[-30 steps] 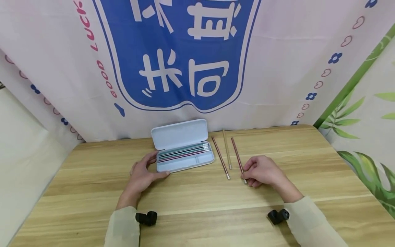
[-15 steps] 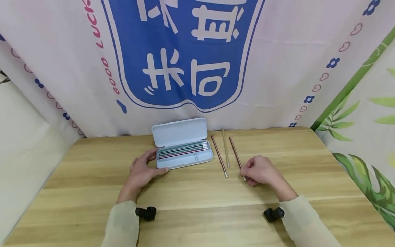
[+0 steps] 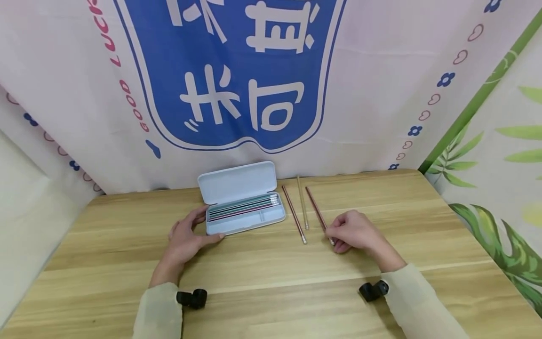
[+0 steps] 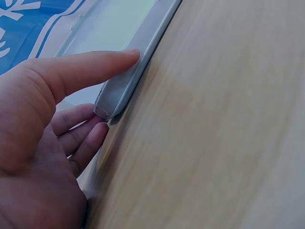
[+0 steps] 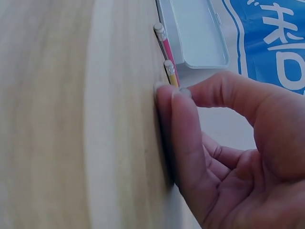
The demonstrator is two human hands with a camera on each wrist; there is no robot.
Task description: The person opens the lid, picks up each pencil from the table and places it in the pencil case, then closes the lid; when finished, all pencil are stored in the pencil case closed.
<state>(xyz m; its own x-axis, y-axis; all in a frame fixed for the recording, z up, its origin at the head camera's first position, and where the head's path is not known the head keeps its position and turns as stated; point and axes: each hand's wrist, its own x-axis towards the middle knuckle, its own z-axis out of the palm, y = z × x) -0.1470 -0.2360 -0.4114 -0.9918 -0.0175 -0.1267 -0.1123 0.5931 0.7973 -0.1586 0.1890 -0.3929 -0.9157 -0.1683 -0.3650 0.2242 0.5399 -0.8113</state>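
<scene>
A light blue pencil case (image 3: 230, 227) lies with its lid (image 3: 237, 182) up and several pencils (image 3: 241, 207) in its rear part. My left hand (image 3: 186, 240) holds its left end, thumb on the front rim, fingers at the short side. On the right, my right hand (image 3: 354, 230) pinches a dark red pencil (image 3: 315, 208) near its eraser end between thumb and fingers. In the right wrist view that eraser end (image 5: 185, 93) barely shows past the fingertips. Between case and right hand lie another dark red pencil (image 3: 293, 213) and a yellow pencil (image 3: 302, 203).
The wooden table (image 3: 271, 282) reaches back to a hanging cloth (image 3: 338, 117) with a blue printed panel, close behind the case lid. Black wrist cameras (image 3: 192, 298) sit at both sleeves. A leaf-patterned cloth (image 3: 499, 188) hangs on the right.
The view has shifted slightly. The right hand's fingers have drawn closer about the pencil's eraser end, and the pencil has barely moved. The left hand stays on the case.
</scene>
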